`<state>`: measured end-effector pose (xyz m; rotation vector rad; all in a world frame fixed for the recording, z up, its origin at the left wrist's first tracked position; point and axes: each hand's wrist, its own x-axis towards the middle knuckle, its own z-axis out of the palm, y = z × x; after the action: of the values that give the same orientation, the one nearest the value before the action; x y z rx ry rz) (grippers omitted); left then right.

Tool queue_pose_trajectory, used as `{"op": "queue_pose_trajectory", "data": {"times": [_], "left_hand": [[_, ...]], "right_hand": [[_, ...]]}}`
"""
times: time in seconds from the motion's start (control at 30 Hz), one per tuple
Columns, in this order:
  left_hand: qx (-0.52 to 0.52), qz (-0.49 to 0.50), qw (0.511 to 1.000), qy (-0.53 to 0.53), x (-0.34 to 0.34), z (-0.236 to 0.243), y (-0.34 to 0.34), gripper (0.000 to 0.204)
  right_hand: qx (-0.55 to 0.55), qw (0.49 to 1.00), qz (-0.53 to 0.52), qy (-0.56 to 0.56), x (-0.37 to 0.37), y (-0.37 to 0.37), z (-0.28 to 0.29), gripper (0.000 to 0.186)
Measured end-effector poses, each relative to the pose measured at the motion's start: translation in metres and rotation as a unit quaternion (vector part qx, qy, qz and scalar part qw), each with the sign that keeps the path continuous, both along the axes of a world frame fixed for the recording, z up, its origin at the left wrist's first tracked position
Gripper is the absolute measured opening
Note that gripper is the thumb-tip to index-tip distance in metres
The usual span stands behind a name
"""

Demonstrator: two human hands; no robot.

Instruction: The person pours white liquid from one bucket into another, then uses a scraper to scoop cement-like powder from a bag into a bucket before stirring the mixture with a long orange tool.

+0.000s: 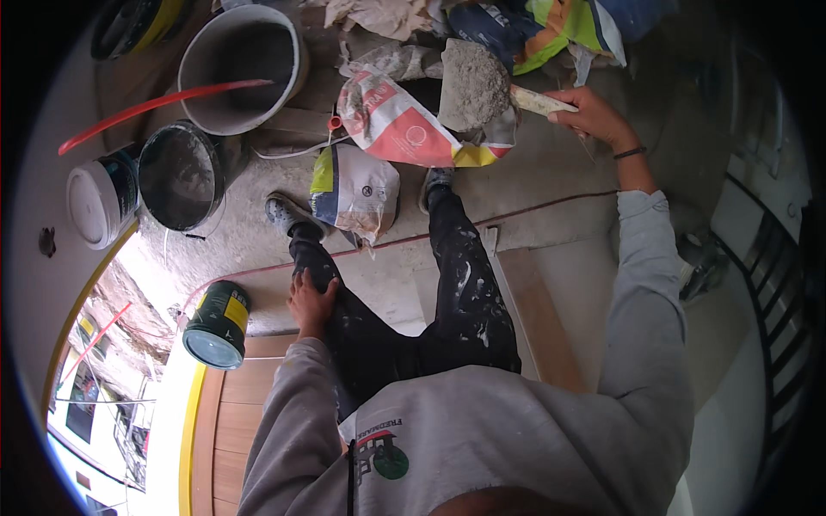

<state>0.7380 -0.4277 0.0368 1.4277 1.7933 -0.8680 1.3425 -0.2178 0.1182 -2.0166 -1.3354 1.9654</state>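
Observation:
My right hand (585,116) grips the pale handle (538,101) of a trowel-like tool. Its broad blade (473,84) is heaped or coated with crumbly grey material and is held over a torn red, white and yellow bag (391,120). A second bag (353,191), white with lime and dark panels, stands between my feet, just below the red one. My left hand (311,301) rests on my left thigh (331,314) with its fingers apart, holding nothing. My dark trousers are spattered with white.
A large grey bucket (297,69) with a red paddle (146,116), a black bucket (181,176) and lidded pails (90,206) stand at the left. A green tub (215,327) sits lower left. Crumpled bags (576,26) lie at the top. A cable (559,199) crosses the floor. A railing (774,310) is at right.

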Motion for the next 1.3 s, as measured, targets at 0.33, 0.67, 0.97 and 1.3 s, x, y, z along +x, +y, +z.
{"op": "queue_pose_trajectory", "data": {"times": [0.33,0.67,0.97,1.3], "left_hand": [[0.045,0.105,0.992,-0.06,-0.054,0.015,0.006,0.086],[0.09,0.19,0.973,-0.095,-0.121,0.028,0.014,0.085],[0.07,0.205,0.97,-0.109,-0.135,0.027,0.007,0.087],[0.067,0.176,0.979,-0.082,-0.09,0.024,0.002,0.085]], "right_hand": [[0.017,0.998,0.011,0.065,-0.208,0.061,0.042,0.046],[-0.015,0.971,-0.057,0.231,-0.529,0.076,-0.093,0.033],[0.196,0.947,0.194,-0.167,-0.695,0.108,-0.172,0.038],[-0.056,0.961,-0.176,0.206,-0.553,0.048,-0.058,0.027]]}}
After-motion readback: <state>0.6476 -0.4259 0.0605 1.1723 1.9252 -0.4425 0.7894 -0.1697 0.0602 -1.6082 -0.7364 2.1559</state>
